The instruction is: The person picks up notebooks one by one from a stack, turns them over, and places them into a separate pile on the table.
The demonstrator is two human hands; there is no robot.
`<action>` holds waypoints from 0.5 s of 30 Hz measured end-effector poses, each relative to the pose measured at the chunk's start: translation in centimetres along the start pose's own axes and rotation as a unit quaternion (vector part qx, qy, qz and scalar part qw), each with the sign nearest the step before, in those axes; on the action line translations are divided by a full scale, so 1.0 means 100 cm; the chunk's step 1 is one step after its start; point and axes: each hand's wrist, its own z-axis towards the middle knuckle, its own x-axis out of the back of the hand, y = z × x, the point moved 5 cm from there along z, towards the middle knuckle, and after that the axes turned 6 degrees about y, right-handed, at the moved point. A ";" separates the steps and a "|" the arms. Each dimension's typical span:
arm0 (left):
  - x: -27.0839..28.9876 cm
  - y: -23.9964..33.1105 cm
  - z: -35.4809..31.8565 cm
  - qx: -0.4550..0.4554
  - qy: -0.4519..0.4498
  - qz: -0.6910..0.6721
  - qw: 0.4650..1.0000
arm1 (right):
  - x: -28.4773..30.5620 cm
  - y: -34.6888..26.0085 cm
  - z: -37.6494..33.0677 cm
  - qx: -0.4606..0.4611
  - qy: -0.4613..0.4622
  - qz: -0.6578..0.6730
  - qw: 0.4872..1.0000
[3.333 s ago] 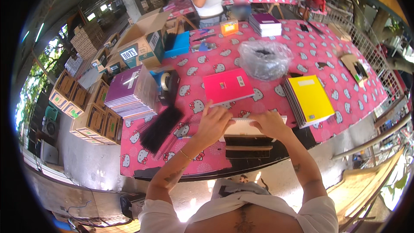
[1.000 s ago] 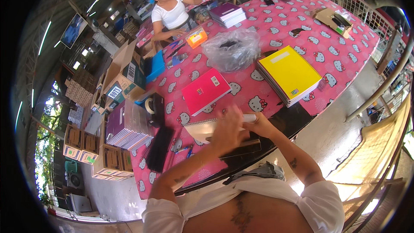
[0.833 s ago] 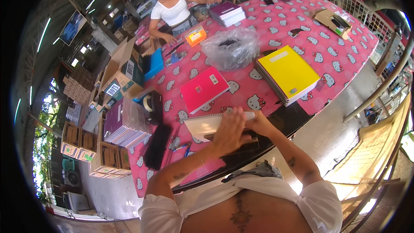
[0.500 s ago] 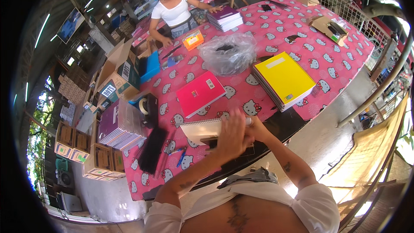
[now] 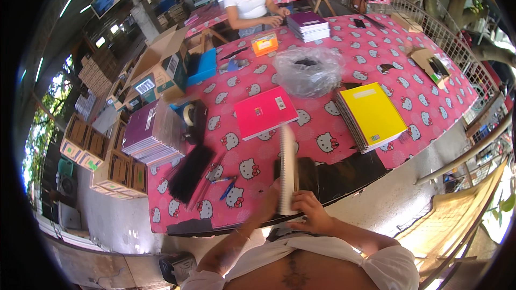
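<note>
A white-paged spiral notebook (image 5: pixel 287 169) stands on edge between my hands at the table's near edge, its wire binding toward the left. My left hand (image 5: pixel 272 197) grips it from the left; its fingers are partly hidden and blurred. On the other side, my right hand (image 5: pixel 313 210) has its fingers curled against the notebook's lower part. Just beyond lies a pink notebook (image 5: pixel 266 111), flat on the table. To the right sits a stack of spiral notebooks with a yellow cover (image 5: pixel 373 113) on top.
Black binding wires (image 5: pixel 192 174) and blue pens (image 5: pixel 228 189) lie at left, near a tape dispenser (image 5: pixel 193 118) and a purple notebook stack (image 5: pixel 148 131). A clear plastic bag (image 5: pixel 309 72) sits mid-table. Across the pink tablecloth (image 5: pixel 258 169), a person (image 5: pixel 250 5) stands by more purple notebooks (image 5: pixel 307 24).
The notebook has turned from lying tilted to standing on edge. My hands have parted to either side of it. The person opposite has brought both hands together near the purple stack.
</note>
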 end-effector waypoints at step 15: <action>0.191 0.008 -0.055 -0.196 0.177 0.751 0.606 | -0.067 0.011 0.162 0.081 -0.023 -0.329 0.941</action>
